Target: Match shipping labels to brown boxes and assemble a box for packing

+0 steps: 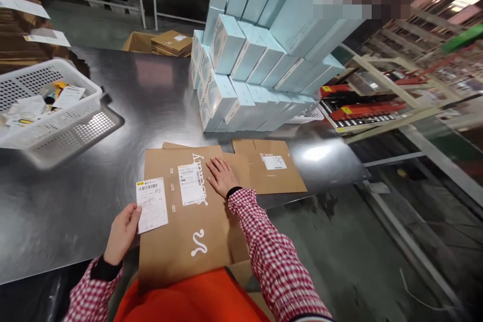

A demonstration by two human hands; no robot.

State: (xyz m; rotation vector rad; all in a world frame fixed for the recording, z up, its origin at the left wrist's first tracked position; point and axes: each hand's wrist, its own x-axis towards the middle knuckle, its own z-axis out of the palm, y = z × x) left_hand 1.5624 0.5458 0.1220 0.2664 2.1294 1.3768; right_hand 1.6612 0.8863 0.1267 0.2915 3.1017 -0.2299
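Note:
A flattened brown cardboard box (169, 251) with white lettering lies at the table's front edge, close to my body. Its face bears a white shipping label (188, 193). My left hand (123, 231) pinches the lower left edge of a printed paper slip (152, 211), which overlaps the box's left side. My right hand (222, 176) rests flat on the box's right part, fingers spread. Just right of that hand lies another flattened carton (277, 176), also with a label (275, 162).
Pale blue boxes (260, 55) are stacked at the table's back. A white plastic basket (49, 73) with papers stands on the left, beside piled flat cardboard (15, 35). A roller conveyor (366, 113) runs at right. A partly blurred-out person is behind the stack.

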